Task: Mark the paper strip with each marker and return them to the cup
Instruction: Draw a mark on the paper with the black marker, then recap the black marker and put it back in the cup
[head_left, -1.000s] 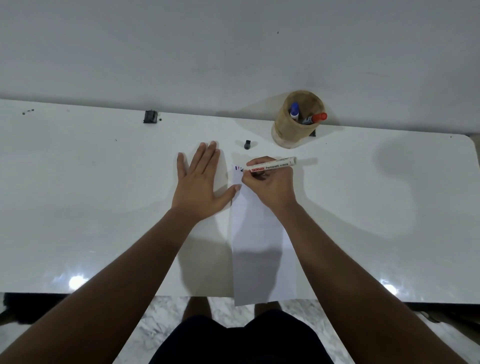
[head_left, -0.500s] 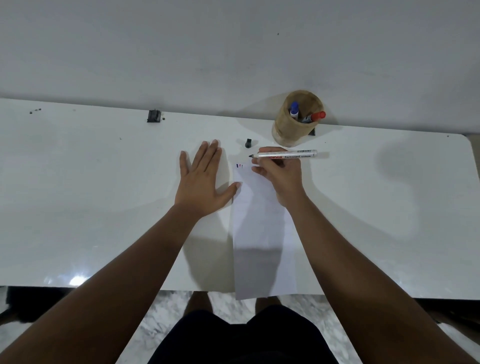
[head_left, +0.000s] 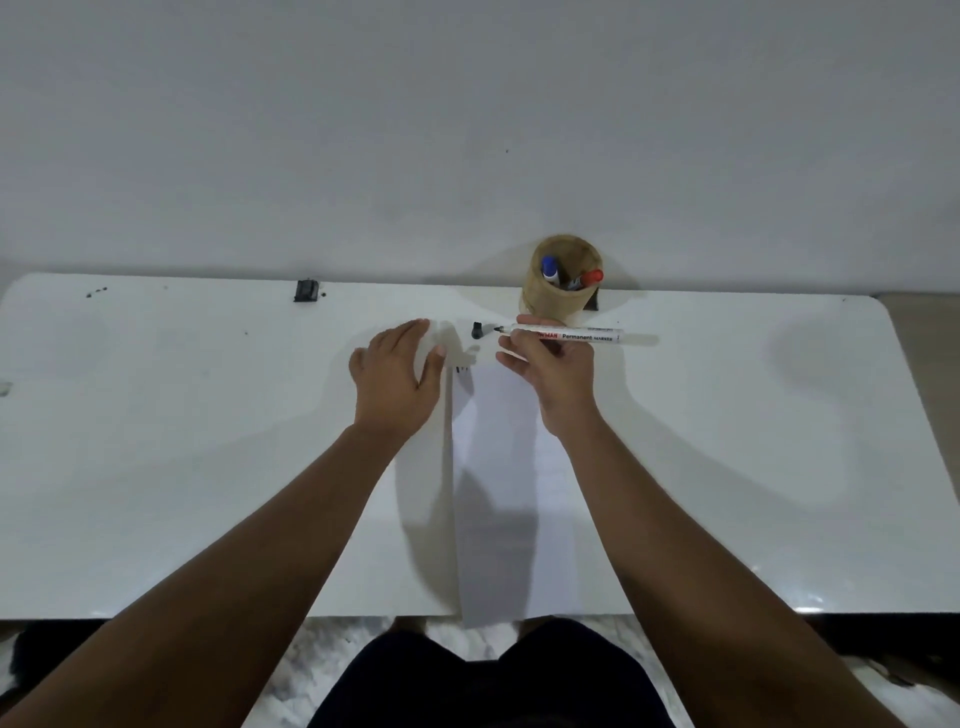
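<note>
The right hand (head_left: 556, 371) holds a white permanent marker (head_left: 576, 334) in a fingertip grip, lying level, its uncapped tip pointing at the small black cap (head_left: 476, 330) just beside it near the bench's (head_left: 182, 415) far edge. The left hand (head_left: 397, 376) hangs loosely curled, holding nothing, beside the long white paper strip (head_left: 511, 519). The brown cylindrical cup (head_left: 558, 299) stands just behind the marker.

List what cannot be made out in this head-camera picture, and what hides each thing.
- Marks on the paper strip: tiny, partly in the shadow of the left hand.
- Lower bodies of the markers in the cup: hidden by its wall.
- Marker brand word: partly covered by the right hand.
- Small black object at the table's far edge: too small to identify.
</note>
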